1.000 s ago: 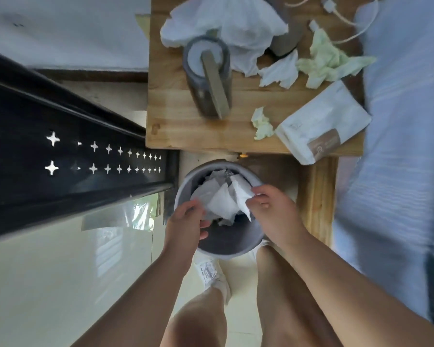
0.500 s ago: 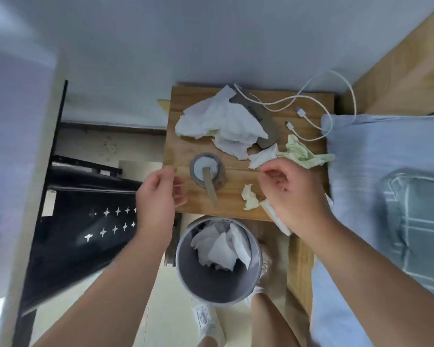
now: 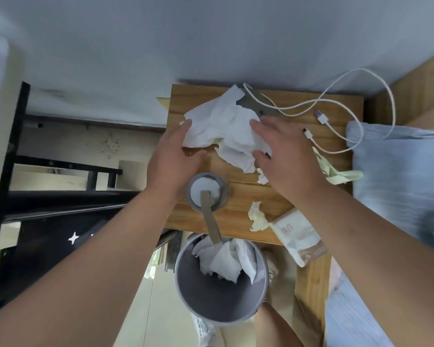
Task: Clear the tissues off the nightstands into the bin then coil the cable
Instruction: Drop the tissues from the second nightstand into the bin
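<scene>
A big heap of crumpled white tissues lies at the back of the wooden nightstand. My left hand reaches its left edge with fingers spread, fingertips touching the paper. My right hand lies flat over the heap's right side, fingers straight. Smaller pale green tissues lie at the right edge and near the front. A white cable loops across the back right corner. The grey bin on the floor below the front edge holds white tissues.
A grey round lamp with a tan strap stands between my arms. A tissue pack overhangs the front right corner. A grey flat object lies under the cable. A bed with blue bedding is on the right, a black metal frame on the left.
Both hands left the bin after dropping tissues in it, rose over the nightstand and moved to the big white heap at the back. The view tilted up from the floor.
</scene>
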